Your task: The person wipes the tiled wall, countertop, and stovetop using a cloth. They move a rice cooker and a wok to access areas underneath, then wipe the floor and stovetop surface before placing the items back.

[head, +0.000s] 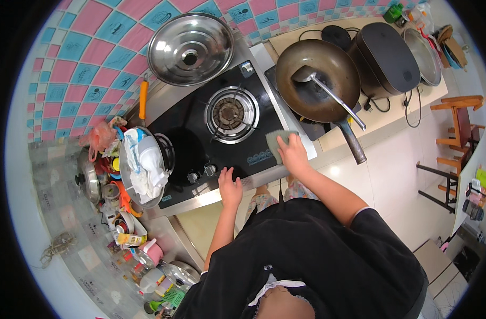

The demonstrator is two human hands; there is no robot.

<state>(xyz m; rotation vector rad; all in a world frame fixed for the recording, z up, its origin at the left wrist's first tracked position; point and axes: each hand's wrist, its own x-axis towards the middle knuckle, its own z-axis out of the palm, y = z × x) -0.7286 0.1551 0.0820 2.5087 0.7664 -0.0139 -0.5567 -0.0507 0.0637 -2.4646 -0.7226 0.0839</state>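
Observation:
My right hand (pixel 292 153) grips a grey-green cleaning cloth (pixel 274 140), pressed on the right front part of a black glass gas hob (pixel 187 135). At the hob's front edge rests my left hand (pixel 230 187), fingers apart and holding nothing. A round burner (pixel 230 113) with a metal ring and pan supports lies beyond my hands. Two control knobs (pixel 210 170) are just left of my left hand. Over the hob's left burner sits a metal pan (pixel 125 175) with white plastic bags (pixel 149 159) in it.
To the right stands a wok (pixel 326 99) with a metal spatula (pixel 326 89) inside, its handle jutting past the counter edge. Behind it is a black appliance (pixel 390 56). A steel lid (pixel 191 48) leans on the tiled wall. An orange-handled tool (pixel 143 99) and cluttered kitchenware line the left.

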